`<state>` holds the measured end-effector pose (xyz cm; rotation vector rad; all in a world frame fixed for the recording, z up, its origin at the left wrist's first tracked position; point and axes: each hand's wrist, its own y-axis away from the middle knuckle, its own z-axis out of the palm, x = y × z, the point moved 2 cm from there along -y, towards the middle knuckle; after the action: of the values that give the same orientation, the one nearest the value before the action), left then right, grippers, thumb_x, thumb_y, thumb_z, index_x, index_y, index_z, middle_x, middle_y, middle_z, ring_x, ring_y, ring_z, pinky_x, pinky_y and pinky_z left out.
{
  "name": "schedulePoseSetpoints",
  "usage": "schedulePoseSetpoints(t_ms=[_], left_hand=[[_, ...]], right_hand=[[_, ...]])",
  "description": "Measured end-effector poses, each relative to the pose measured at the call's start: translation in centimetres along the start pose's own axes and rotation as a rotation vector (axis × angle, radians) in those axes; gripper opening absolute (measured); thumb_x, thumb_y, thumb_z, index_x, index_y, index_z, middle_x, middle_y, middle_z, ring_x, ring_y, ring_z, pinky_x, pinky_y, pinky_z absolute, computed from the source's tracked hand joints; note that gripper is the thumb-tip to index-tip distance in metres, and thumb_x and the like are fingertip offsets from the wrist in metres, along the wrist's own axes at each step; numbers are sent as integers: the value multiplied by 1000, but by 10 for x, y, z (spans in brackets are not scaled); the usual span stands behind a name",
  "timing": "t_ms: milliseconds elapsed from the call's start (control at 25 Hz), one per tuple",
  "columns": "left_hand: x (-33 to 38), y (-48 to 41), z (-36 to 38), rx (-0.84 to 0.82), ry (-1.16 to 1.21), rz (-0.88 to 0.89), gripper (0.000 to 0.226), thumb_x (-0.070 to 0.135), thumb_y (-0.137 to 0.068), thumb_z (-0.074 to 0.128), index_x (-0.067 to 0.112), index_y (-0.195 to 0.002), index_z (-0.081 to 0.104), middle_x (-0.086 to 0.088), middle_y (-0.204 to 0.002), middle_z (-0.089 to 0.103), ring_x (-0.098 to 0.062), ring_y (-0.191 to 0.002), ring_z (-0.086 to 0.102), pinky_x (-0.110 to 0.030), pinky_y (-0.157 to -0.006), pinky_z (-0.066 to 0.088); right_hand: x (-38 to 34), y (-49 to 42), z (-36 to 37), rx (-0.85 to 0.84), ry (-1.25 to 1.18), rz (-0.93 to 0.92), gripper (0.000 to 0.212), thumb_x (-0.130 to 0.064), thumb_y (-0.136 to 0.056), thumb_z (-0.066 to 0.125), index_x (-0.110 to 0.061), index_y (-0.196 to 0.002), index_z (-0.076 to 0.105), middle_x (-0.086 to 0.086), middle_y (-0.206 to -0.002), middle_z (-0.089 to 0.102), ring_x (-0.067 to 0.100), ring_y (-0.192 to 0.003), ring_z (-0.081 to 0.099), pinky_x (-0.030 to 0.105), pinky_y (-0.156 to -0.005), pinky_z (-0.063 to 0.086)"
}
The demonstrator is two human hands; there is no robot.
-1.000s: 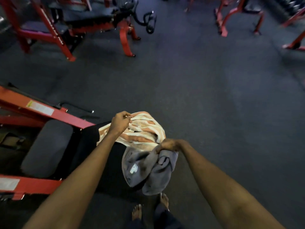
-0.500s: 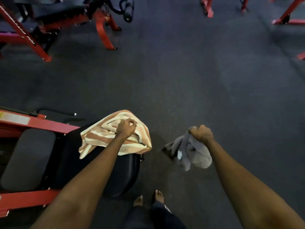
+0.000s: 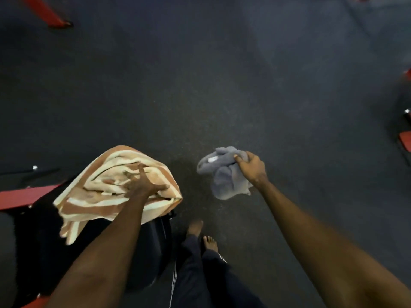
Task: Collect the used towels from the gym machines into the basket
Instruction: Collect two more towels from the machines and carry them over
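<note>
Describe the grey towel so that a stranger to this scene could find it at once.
Start from the dark gym floor. Over it, the right hand grips a small bunched grey towel. Unlike the larger striped towel under the left hand, it is plain, with a white tag.

We saw the left hand (image 3: pixel 142 184) lying with fingers splayed on the orange-and-cream striped towel (image 3: pixel 104 200), which was draped over the black padded seat (image 3: pixel 153 241) of a red-framed machine (image 3: pixel 24 195). The right hand (image 3: pixel 252 166) gripped a bunched grey towel (image 3: pixel 224 181) above the dark floor (image 3: pixel 200 85), apart from the striped one. Bare feet (image 3: pixel 210 243) stood between the arms.
</note>
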<state>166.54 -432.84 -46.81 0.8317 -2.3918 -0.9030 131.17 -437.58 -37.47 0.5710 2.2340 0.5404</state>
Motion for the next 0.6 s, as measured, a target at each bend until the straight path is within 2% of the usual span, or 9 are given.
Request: schedulePoseSetpoints(t_ms=[80,120,240,320,440,520,600], left_hand=[[-10,-16,7,-11,-135,-41,132,46,-69,85,33,-156,-14,-29,-162,-3,-51,-146,18,-63,-111,27],[-15,-25,8,-10,-171,-37,123,41,-74,82,32,-158,-7,-30,-161,7,-51,-143,25,-61,-111,31],[-5,-28,-14,61,-51,74,69,41,-89,63,20,-149,36,-22,-146,46,-45,-131,45,-54,-106,39],[13,-23,-42,130,18,102,51,42,-93,56,15,-135,53,-20,-133,59,-44,-123,53,-50,-104,41],[58,-2,-84,184,161,83,42,37,-88,55,15,-123,62,-21,-122,65,-46,-116,57,-49,-102,43],[94,22,-107,197,285,144,35,38,-88,54,18,-115,65,-16,-109,68,-39,-103,62,-46,-98,47],[136,51,-123,173,382,308,13,30,-91,57,21,-100,60,-5,-91,62,-21,-78,58,-30,-76,49]], right_hand=[[-5,-11,9,18,-38,9,34,-43,-97,58,-22,-121,67,7,-118,70,26,-110,65,33,-89,52],[-7,-17,13,21,-53,6,34,-43,-97,58,-22,-122,67,8,-118,70,25,-108,65,33,-88,52],[-15,-23,17,14,-94,-18,32,-41,-98,59,-21,-121,68,6,-116,70,21,-103,62,30,-85,49],[-21,-22,14,25,-116,-7,32,-40,-98,59,-21,-122,67,2,-112,68,18,-101,59,29,-85,48],[-23,-18,-4,51,-133,29,33,-41,-96,59,-21,-120,68,3,-113,67,20,-103,62,31,-85,51],[-18,-17,-21,87,-122,38,35,-49,-93,58,-24,-114,70,11,-120,65,26,-104,65,36,-88,55],[-15,-15,-46,122,-98,49,42,-52,-93,54,-21,-115,69,15,-123,63,31,-108,63,42,-93,55]])
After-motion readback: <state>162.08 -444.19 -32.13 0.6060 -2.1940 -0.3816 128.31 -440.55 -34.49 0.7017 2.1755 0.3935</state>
